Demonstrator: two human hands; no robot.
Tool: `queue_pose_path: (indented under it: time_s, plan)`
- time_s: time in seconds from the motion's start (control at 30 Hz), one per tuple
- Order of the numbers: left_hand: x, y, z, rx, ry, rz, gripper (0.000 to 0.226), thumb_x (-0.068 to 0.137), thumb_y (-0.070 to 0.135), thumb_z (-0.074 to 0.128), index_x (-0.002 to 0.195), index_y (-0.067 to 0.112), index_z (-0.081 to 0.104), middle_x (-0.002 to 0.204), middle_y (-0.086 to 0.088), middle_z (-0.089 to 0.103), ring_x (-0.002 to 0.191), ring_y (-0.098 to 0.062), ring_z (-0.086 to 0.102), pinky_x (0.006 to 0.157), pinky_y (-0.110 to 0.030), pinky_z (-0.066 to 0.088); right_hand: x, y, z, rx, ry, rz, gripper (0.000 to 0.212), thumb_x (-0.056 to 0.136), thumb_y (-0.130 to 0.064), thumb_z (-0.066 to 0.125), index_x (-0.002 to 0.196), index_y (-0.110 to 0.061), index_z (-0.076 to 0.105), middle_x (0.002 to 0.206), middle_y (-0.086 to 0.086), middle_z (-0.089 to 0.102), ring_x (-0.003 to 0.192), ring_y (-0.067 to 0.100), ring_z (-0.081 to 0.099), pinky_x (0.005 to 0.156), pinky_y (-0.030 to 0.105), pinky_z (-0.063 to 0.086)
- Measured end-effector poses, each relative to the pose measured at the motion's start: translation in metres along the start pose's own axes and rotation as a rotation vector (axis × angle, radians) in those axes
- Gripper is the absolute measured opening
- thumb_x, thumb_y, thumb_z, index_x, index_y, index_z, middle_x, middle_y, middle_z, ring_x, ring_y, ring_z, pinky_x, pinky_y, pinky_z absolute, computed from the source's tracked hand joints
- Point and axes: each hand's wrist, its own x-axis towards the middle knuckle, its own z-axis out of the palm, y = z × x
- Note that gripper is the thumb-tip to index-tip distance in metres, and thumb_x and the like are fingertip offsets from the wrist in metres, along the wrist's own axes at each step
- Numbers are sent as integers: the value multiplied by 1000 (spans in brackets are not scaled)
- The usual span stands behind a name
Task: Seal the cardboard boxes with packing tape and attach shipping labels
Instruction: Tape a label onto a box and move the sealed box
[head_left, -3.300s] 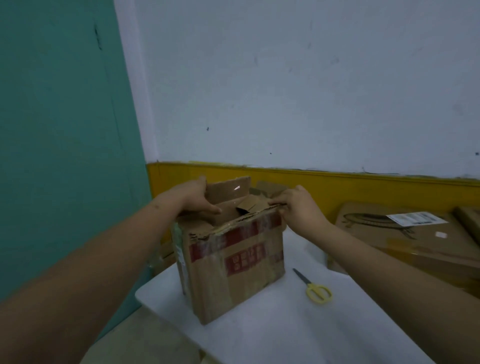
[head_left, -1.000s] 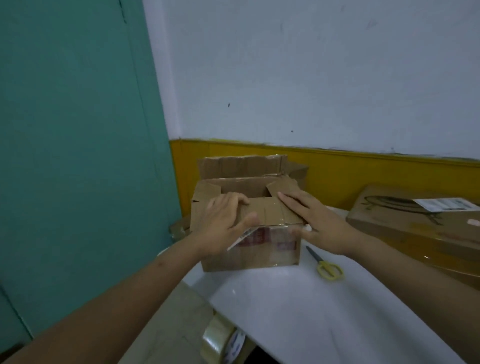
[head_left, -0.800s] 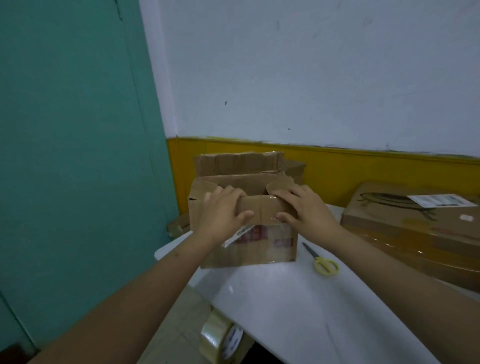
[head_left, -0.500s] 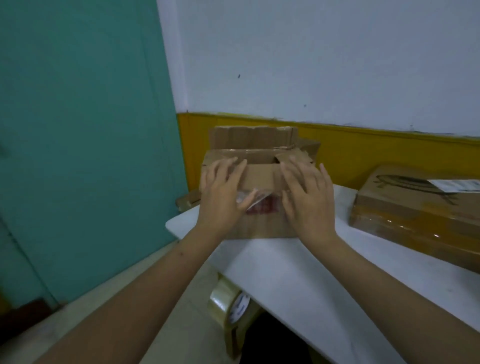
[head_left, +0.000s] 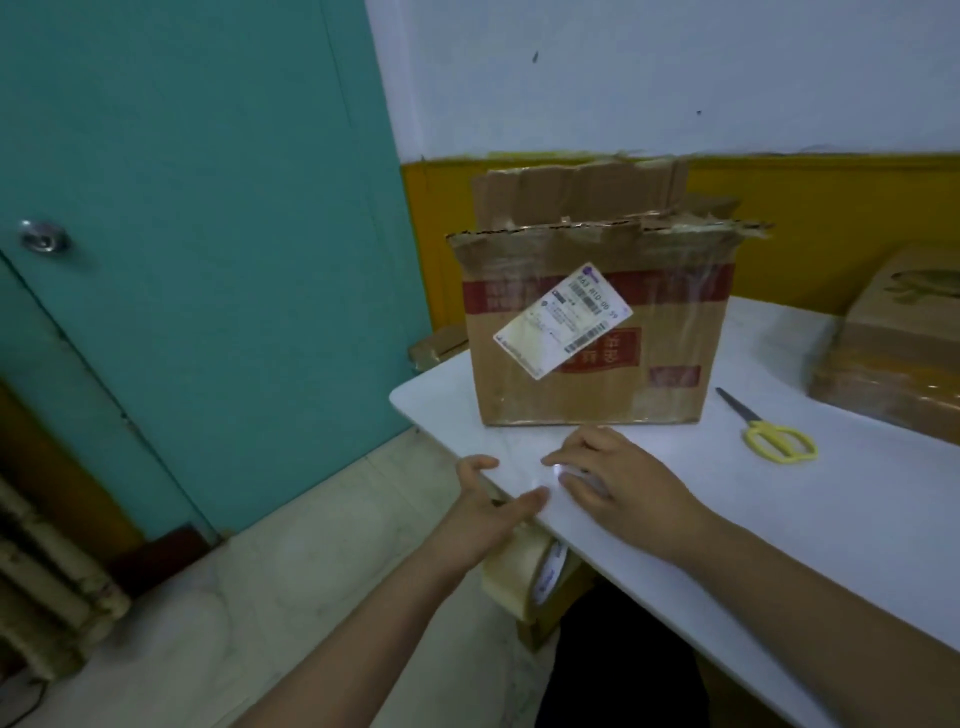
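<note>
Teal door at far left. Left hand, fingers loosely spread and holding nothing, at the white counter edge above a roll of clear packing tape under the counter. Right hand flat on the counter, fingers relaxed. Cardboard box behind the hands, far flap upright, tilted shipping label on its front. Yellow-handled scissors. Second cardboard box at far right.

The cardboard box blocks the surface's far left corner; scissors lie just right; the near edge stretch stays open.
</note>
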Motion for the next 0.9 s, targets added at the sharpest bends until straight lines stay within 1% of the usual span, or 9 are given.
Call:
queue_pose_path:
  time_s: [0.17,0.27,0.4,0.5,0.63,0.7,0.77,0.83,0.9]
  plan:
    - [-8,5,-12,78,19,-203,85,77,57,78,133,16,31,132,-5,55,110,-21,60,92,-32,52,1,4,3,135,-10,111,25,99,-26,56,122,-23,67,107,-13,55,98,1,51,87,19,44]
    - [-10,11,-25,66,-160,-280,71,72,56,83,120,9,63,113,-8,72,102,-25,69,97,-40,56,-1,6,5,138,-21,119,25,99,-27,55,122,-24,67,107,-15,55,101,0,49,90,20,43]
    - [-16,31,-35,1,-356,-229,35,93,29,68,109,-1,71,93,-17,75,81,-24,68,82,-33,61,0,1,3,175,-102,158,42,97,-59,42,130,-39,60,124,-21,57,118,-1,46,105,23,36]
    - [-24,49,-36,181,-328,-162,29,101,21,56,113,-2,67,87,-13,72,65,-15,68,61,-23,57,8,-5,7,180,-275,137,70,85,-82,18,134,-48,54,143,-23,48,136,4,37,117,31,24]
    - [-21,62,-28,704,-181,-25,39,95,44,57,110,9,68,100,-7,68,81,-17,61,66,-26,45,23,-4,1,263,-418,83,36,93,-54,55,122,-36,66,142,-16,52,136,0,37,117,28,24]
    - [-23,66,-22,754,-141,-15,36,96,47,56,96,12,65,90,-6,65,68,-12,53,52,-21,36,32,-1,-7,328,-446,61,18,91,-32,69,109,-27,71,130,-11,60,122,0,49,109,20,34]
    - [-26,72,-18,778,-120,30,33,99,43,53,94,13,65,100,-12,68,74,-16,59,50,-17,36,44,-1,-16,323,-471,43,11,90,-21,72,101,-21,74,111,-8,67,105,1,59,97,19,43]
    - [-26,76,-18,795,-95,77,39,100,42,51,110,9,69,114,-13,68,97,-23,65,69,-24,49,58,-4,-26,289,-533,53,9,89,-14,71,97,-17,74,97,-8,70,91,3,62,87,19,47]
    - [-24,81,-18,797,-56,116,43,99,46,51,111,10,71,115,-9,69,99,-21,65,82,-31,52,70,-6,-34,221,-613,52,11,90,-12,70,99,-16,74,93,-5,70,87,8,63,83,25,50]
